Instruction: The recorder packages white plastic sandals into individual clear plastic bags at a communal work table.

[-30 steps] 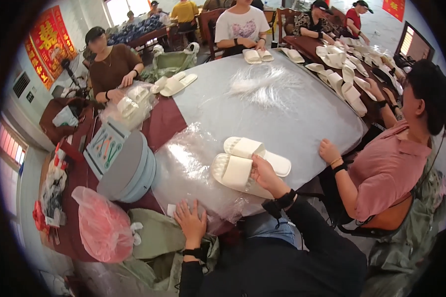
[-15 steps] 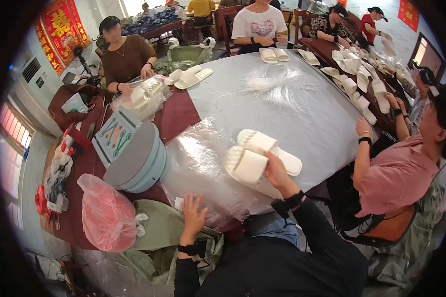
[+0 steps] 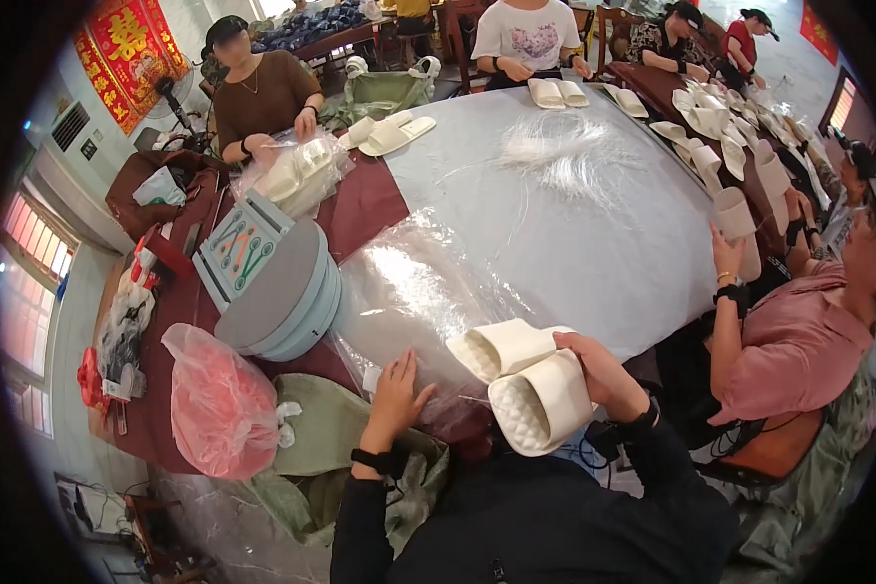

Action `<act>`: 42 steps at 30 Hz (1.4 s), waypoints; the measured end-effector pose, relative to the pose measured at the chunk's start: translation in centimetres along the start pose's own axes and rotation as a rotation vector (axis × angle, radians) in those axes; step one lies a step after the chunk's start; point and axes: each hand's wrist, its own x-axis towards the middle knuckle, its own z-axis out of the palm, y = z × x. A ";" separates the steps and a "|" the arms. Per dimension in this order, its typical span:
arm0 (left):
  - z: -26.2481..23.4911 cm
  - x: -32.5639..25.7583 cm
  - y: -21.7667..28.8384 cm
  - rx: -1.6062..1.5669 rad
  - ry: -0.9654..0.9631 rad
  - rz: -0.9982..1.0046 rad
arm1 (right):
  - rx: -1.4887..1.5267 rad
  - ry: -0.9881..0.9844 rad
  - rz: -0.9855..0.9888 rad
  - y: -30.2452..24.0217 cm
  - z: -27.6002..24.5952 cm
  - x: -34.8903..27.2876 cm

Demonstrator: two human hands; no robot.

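My right hand (image 3: 608,374) grips a pair of cream slippers (image 3: 547,399) at the sides of their bands, fingers partly hidden behind them. The slippers are held close to my body, above the table's near edge, their quilted insoles showing. Fingers stretched out, my left hand (image 3: 396,399) lies on the near edge of a stack of clear plastic bags (image 3: 389,292), holding nothing. That stack is spread over the grey table cover (image 3: 633,253) and the dark red cloth (image 3: 360,200).
Left of the bags stand a round grey-blue box (image 3: 287,292) and a tied pink plastic bag (image 3: 219,404). A green sack (image 3: 326,423) hangs near my left forearm. Clear strands (image 3: 565,151) lie farther off. Co-workers handle more slippers (image 3: 735,214) around the table.
My right hand has drawn the slippers toward me and turned them so their openings face nearer. My left hand has shifted slightly right and up onto the bags, its fingers closer together.
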 end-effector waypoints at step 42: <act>-2.4 4.0 6.1 -0.640 0.122 -0.063 | 0.160 0.038 -0.302 5.4 5.1 2.9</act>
